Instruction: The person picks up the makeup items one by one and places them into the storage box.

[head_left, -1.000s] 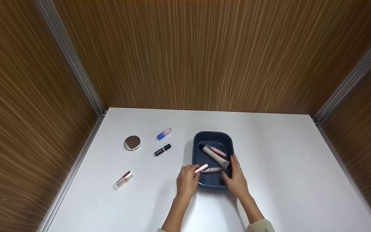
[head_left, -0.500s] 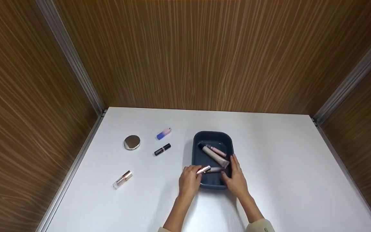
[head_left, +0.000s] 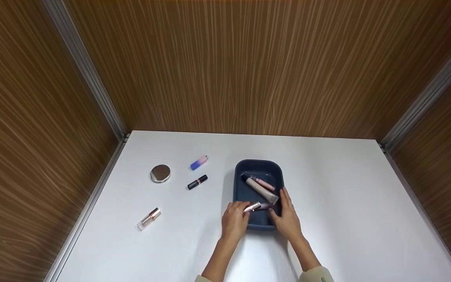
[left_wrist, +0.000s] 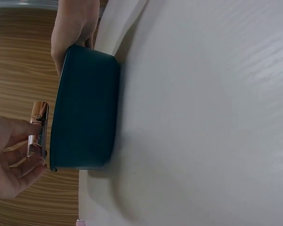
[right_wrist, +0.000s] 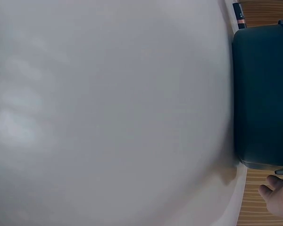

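My left hand (head_left: 235,222) pinches a shiny lip gloss tube (head_left: 253,206) with a rose-gold cap over the near left part of a dark blue plastic bin (head_left: 260,227). In the left wrist view, the lip gloss stands just above the bin's rim, between thumb and fingers. My right hand (head_left: 288,219) holds the bin's right wall, its thumb at the inner side and fingers along the outside. In the bin lie a beige squeeze tube (head_left: 262,191) with a dark cap, a pink tube (head_left: 266,184) and a mauve tube (head_left: 265,205), partly hidden behind the held lip gloss.
Left of the bin on the white table (head_left: 347,203) lie a round compact (head_left: 160,173), a blue-pink tube (head_left: 199,163), a black lipstick (head_left: 197,182) and a clear lip gloss (head_left: 149,219) with a gold cap. Wood-grain panels (head_left: 225,70) enclose the back and sides.
My left hand has moved a little to the right with the lip gloss, further over the bin. The right hand and the bin have stayed in place.
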Tool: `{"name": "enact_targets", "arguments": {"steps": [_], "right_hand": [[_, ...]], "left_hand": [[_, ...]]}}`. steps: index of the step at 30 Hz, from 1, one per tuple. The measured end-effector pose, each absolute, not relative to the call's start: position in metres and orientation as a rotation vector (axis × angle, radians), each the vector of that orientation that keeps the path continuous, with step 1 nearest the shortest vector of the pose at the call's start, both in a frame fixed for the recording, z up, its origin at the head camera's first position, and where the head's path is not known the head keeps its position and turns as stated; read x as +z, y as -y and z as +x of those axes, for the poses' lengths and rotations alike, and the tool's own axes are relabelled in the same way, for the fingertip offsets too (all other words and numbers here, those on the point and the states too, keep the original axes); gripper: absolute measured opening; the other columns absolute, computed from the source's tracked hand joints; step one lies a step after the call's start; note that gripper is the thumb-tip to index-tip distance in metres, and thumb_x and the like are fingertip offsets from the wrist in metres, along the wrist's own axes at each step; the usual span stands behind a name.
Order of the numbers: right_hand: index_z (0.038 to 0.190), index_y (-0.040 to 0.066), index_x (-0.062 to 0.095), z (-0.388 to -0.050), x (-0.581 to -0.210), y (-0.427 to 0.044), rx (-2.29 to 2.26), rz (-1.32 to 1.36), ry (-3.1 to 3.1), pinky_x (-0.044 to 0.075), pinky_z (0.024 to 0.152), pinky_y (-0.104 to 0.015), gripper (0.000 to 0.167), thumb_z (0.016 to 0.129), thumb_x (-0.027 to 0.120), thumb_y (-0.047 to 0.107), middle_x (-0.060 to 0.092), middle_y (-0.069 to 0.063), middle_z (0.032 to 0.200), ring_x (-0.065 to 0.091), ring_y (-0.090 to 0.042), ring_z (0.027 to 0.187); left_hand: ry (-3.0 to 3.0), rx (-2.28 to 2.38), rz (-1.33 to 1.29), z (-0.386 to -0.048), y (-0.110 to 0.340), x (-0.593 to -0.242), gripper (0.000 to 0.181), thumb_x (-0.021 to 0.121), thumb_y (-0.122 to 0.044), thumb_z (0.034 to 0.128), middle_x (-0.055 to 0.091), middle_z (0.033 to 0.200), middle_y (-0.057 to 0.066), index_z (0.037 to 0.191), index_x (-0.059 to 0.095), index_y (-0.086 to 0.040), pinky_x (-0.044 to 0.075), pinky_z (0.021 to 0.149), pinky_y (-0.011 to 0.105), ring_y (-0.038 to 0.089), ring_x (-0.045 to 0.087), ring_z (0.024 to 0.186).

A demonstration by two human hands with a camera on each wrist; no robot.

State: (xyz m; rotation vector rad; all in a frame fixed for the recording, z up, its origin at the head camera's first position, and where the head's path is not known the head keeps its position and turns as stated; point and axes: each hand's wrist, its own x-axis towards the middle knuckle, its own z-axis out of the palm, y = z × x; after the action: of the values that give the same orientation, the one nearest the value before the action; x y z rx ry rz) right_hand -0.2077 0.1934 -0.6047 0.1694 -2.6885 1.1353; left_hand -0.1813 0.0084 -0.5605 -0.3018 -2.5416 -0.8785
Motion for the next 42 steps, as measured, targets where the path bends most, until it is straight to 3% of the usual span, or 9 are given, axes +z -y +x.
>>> {"name": "enact_targets", "arguments": {"steps": [13, 23, 34, 42], "right_hand": [[0.139, -0.007, 0.03, -0.206, -0.607, -0.193, 1.083, 0.213, 2.614, 0.028, 0.098, -0.051, 0.052, 0.092, 0.047, 0.007, 0.025, -0.02, 0.145, 0.027, -0.038, 0.129], [0.139, -0.007, 0.03, -0.207, -0.607, -0.193, 1.117, 0.183, 2.602, 0.026, 0.1, -0.051, 0.048, 0.095, 0.043, 0.009, 0.024, -0.021, 0.145, 0.026, -0.039, 0.129], [0.14, -0.006, 0.028, -0.207, -0.605, -0.191, 1.16, 0.163, 2.617, 0.025, 0.1, -0.05, 0.049, 0.098, 0.041, 0.016, 0.023, -0.02, 0.146, 0.025, -0.038, 0.13], [0.138, -0.008, 0.032, -0.207, -0.606, -0.191, 1.142, 0.182, 2.566, 0.027, 0.098, -0.052, 0.049, 0.095, 0.046, 0.011, 0.026, -0.022, 0.144, 0.028, -0.039, 0.128]], "left_hand": [[2.512, -0.868, -0.352, -0.183, -0.018, -0.564, 0.025, 0.076, -0.001, 0.0673, 0.065, 0.086, 0.005, 0.092, 0.07, -0.003, 0.047, 0.07, 0.028, 0.02, 0.057, 0.077], [2.593, -0.837, -0.334, -0.184, -0.02, -0.568, 0.024, 0.076, -0.003, 0.07, 0.065, 0.087, 0.003, 0.093, 0.071, -0.007, 0.047, 0.071, 0.028, 0.019, 0.057, 0.08], [2.554, -0.82, -0.372, -0.184, -0.022, -0.572, 0.027, 0.077, -0.001, 0.0663, 0.065, 0.086, 0.002, 0.092, 0.071, -0.008, 0.047, 0.072, 0.026, 0.018, 0.057, 0.079], [2.451, -0.854, -0.431, -0.186, -0.019, -0.581, 0.03, 0.076, -0.001, 0.0659, 0.065, 0.089, 0.004, 0.094, 0.069, -0.006, 0.046, 0.07, 0.027, 0.019, 0.056, 0.08]]}}
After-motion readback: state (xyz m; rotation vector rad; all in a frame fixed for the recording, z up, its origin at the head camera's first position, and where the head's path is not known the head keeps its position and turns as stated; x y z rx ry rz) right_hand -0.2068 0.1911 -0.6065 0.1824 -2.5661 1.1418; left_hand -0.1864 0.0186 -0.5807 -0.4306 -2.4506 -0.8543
